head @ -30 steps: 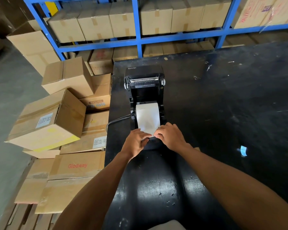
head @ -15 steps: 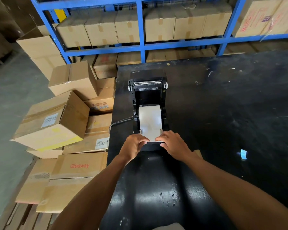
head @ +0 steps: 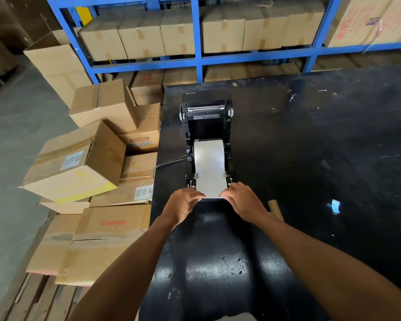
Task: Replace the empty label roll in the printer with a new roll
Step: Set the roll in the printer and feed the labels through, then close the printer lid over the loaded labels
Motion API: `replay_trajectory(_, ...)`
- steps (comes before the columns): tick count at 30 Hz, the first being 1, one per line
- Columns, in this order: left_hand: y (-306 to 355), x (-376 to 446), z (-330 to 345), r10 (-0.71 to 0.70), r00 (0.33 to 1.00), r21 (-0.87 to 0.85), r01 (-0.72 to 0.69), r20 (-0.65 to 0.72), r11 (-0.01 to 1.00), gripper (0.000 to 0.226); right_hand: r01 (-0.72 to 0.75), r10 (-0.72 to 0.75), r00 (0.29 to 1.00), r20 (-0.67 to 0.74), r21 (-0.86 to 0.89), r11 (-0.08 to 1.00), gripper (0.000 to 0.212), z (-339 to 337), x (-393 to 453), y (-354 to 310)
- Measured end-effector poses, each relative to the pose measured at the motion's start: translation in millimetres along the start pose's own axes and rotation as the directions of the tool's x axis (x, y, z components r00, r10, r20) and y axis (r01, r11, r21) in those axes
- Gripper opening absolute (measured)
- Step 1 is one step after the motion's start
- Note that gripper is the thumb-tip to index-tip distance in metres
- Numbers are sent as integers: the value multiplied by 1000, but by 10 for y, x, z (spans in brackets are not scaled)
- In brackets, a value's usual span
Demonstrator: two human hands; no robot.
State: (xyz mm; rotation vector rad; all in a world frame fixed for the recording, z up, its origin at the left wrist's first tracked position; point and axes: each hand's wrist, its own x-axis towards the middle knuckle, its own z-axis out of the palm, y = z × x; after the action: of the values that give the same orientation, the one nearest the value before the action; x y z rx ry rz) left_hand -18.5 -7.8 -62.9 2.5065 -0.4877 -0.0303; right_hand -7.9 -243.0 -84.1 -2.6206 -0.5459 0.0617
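You have the free end of the new label roll (head: 209, 163) pinched at its two near corners, your left hand (head: 183, 203) closed on the left corner and your right hand (head: 245, 201) closed on the right, both at the front lip of the open printer (head: 207, 126) just beyond your knuckles. The step in hand looks like drawing the leading edge out through the guides before the lid comes down. Pull evenly with both hands so the strip runs square; if one corner leads, the paper will likely skew and ride up against a guide. Keep it flat and low under the two small tabs that sit at either edge of the strip just beyond your fingertips, and let only a short length overhang the front. Hold lightly, because thin label stock probably creases under a hard pinch. The roll itself sits in the printer's well, beyond your hands, its white web lying smooth and centred between the side walls, with no wrinkle that can be seen. The lid stands tilted back at the far end, its roller bar showing. A brown cardboard core (head: 275, 208), seemingly the spent one, lies on the black bench (head: 333, 140) just to the outside of your right wrist; keep your forearm from knocking it as you draw back.
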Motion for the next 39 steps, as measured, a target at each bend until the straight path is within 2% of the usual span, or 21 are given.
replay_trajectory(5, -10, -59, 37, 29, 1000, 16, -29, -5, 999, 22, 38, -38, 999, -4, -9, 999, 30, 33, -48, 12)
replay_trajectory(12, -63, -55, 63, 54, 996, 84, -60, 66, 995, 25, 83, -83, 996, 19, -16, 996, 28, 106, -77, 65)
replay_trajectory(17, -106, 93, -12, 126, 962, 186, -174, 243, 967, 24, 151, -149, 986, 69, -28, 988, 27, 90, -21, 123)
replay_trajectory(19, -96, 159, -58, 160, 951, 206, -218, 265, 954, 26, 143, -143, 987, 77, 6, 990, 29, 51, 1, 130)
replay_trajectory(21, -80, 243, -125, 202, 966, 190, -231, 161, 954, 40, 114, -117, 992, 46, 60, 992, 34, -13, 59, 149)
replay_trajectory(23, -54, 430, -235, 208, 976, 120, -200, -60, 972, 38, 96, -93, 995, -42, 90, 991, 33, -135, 196, 180)
replay_trajectory(24, -49, 561, -302, 161, 970, 65, -151, -182, 986, 34, 88, -78, 991, -107, 94, 992, 31, -209, 291, 190)
replay_trajectory(26, -31, 875, -482, -49, 927, -76, 22, -371, 997, 29, 41, -11, 969, -248, 118, 992, 28, -405, 537, 168)
replay_trajectory(28, -29, 1257, -700, -286, 844, -285, 167, -454, 944, 32, -45, 105, 930, -352, 174, 984, 35, -644, 883, 140)
replay_trajectory(29, -29, 1453, -803, -388, 807, -405, 205, -445, 891, 36, -98, 175, 914, -367, 218, 971, 43, -770, 1084, 124)
replay_trajectory(31, -28, 1777, -975, -518, 771, -608, 220, -371, 763, 48, -203, 312, 899, -307, 339, 919, 59, -1012, 1472, 81)
replay_trajectory(33, -10, 2021, -1090, -581, 770, -736, 228, -264, 637, 54, -291, 426, 886, -182, 496, 818, 67, -1216, 1807, 63)
replay_trajectory(37, -24, 2351, -1167, -613, 786, -818, 299, -81, 491, 58, -424, 532, 841, 102, 735, 529, 71, -1398, 2197, 84)
replay_trajectory(39, -52, 2378, -1157, -586, 807, -845, 268, -66, 463, 53, -446, 537, 826, 169, 779, 441, 73, -1374, 2258, 89)
